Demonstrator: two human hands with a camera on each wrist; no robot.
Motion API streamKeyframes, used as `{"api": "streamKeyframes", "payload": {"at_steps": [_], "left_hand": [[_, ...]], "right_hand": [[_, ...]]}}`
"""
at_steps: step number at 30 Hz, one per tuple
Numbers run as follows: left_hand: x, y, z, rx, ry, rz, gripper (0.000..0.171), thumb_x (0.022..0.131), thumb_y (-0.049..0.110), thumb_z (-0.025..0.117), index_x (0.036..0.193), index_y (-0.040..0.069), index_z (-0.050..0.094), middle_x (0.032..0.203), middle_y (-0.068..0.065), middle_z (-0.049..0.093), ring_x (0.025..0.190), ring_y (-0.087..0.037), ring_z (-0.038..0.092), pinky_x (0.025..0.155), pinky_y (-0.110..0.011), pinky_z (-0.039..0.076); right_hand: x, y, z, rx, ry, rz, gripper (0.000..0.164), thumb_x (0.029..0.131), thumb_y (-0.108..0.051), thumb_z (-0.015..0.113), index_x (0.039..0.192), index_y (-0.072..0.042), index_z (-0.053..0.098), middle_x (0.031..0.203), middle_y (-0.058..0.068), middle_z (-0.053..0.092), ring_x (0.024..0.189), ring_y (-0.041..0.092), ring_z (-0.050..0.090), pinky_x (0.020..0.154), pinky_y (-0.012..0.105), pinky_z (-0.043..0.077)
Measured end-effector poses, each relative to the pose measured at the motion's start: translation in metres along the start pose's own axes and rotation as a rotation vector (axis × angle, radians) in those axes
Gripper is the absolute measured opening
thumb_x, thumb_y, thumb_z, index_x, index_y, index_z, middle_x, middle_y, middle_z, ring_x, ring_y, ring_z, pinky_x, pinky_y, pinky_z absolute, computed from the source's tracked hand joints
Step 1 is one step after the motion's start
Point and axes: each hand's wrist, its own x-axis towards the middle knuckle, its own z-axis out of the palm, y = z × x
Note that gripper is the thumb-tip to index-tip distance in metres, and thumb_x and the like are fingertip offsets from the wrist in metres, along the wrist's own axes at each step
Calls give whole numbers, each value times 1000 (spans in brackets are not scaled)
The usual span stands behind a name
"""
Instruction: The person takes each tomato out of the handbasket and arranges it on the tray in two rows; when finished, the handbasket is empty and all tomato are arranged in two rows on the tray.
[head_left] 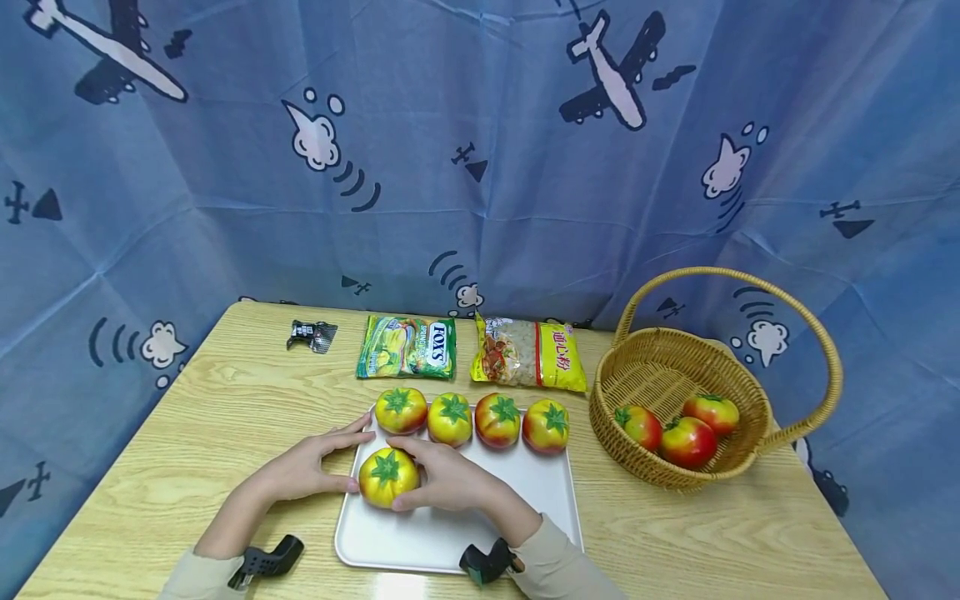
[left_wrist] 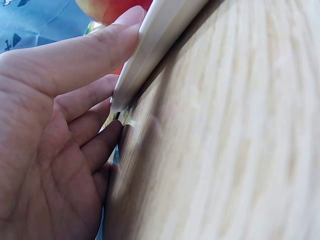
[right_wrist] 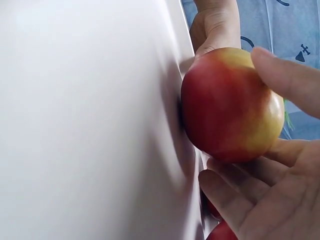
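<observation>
A yellow and red tomato (head_left: 388, 479) with a green leafy top is at the left side of the white tray (head_left: 517, 521). My right hand (head_left: 453, 481) holds this tomato from its right, thumb on one side and fingers on the other; the right wrist view shows the tomato's red flank (right_wrist: 225, 110). At the tray's left edge is my left hand (head_left: 300, 468), its thumb against the rim (left_wrist: 150, 50) and its fingers loosely bent along the outer side. Several more tomatoes (head_left: 497, 421) stand in a row along the tray's back edge.
To the right stands a wicker basket (head_left: 607, 417) with a tall handle and three tomatoes (head_left: 688, 442) inside. Behind the tray lie a green candy bag (head_left: 407, 347) and a yellow pasta bag (head_left: 528, 354). A small black packet (head_left: 312, 335) lies at the back left.
</observation>
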Motion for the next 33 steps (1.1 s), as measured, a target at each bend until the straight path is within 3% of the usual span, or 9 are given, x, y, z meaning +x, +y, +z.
{"api": "streamKeyframes", "payload": {"at_steps": [13, 20, 27, 33], "left_hand": [[0, 0, -1, 7, 0, 25, 77, 76, 47, 73, 142, 15, 46, 156, -4, 24, 140, -45, 22, 109, -67, 20], [0, 1, -1, 1, 1, -2, 78, 76, 50, 72, 142, 16, 46, 156, -2, 24, 139, -47, 20, 110, -67, 17], [1, 1, 0, 5, 1, -5, 81, 75, 51, 72, 142, 15, 46, 156, -2, 24, 140, -47, 19, 111, -66, 16], [0, 1, 0, 8, -4, -10, 81, 75, 52, 71, 142, 16, 45, 157, -2, 24, 140, -47, 18, 111, -65, 16]], "right_hand": [[-9, -6, -8, 12, 16, -24, 80, 81, -37, 74, 146, -13, 36, 148, 2, 42, 131, 25, 45, 109, 38, 39], [-22, -10, -20, 70, 41, -7, 79, 81, -36, 74, 147, -15, 36, 150, -2, 39, 132, 25, 44, 109, 38, 39], [-48, -5, -42, 73, 128, -11, 74, 82, -38, 72, 145, -16, 39, 148, -3, 42, 134, 18, 42, 111, 39, 37], [-77, 7, -66, 155, 270, -73, 68, 84, -30, 72, 142, -12, 42, 145, 6, 45, 134, 22, 43, 111, 43, 35]]}}
